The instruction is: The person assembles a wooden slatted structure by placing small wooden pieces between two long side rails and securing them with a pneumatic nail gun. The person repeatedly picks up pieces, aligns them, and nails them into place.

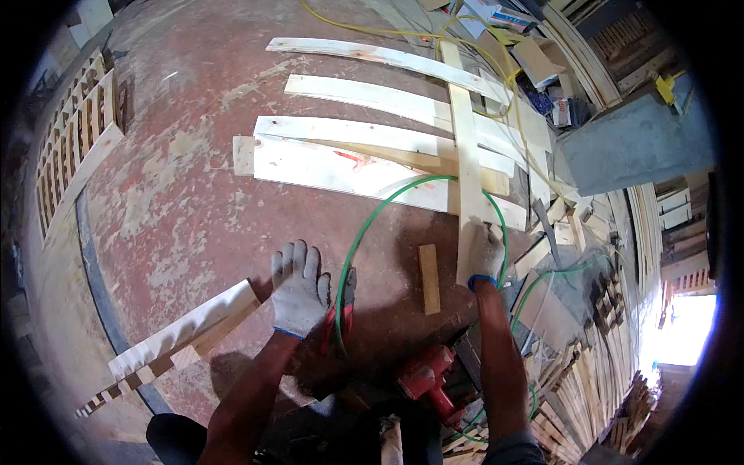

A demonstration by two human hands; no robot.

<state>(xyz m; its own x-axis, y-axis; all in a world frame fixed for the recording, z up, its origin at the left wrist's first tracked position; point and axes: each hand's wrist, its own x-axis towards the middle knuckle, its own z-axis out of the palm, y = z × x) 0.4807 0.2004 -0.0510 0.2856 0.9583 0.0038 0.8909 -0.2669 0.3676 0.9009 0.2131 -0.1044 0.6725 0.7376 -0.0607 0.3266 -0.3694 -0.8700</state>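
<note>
My left hand (298, 291), in a grey work glove with a blue cuff, is held out with its fingers apart and nothing in it. Just right of it lie red-handled pliers (346, 306), partly behind a green hose (364, 232). My right hand (485, 252), gloved alike, is closed at the right edge of a long wooden board (463, 147), near its close end; some fingers are hidden. Beyond that end, the board crosses over several pale planks (349, 128) spread on the floor. A short wood block (428, 279) lies between my hands.
A red pneumatic tool (430, 380) sits close to my body. Slatted wood pieces lie at left, one near (186, 329) and one far (77, 147). Wood offcuts (573, 221) and stacked strips (589, 387) crowd the right. A yellow hose (372, 31) crosses the back.
</note>
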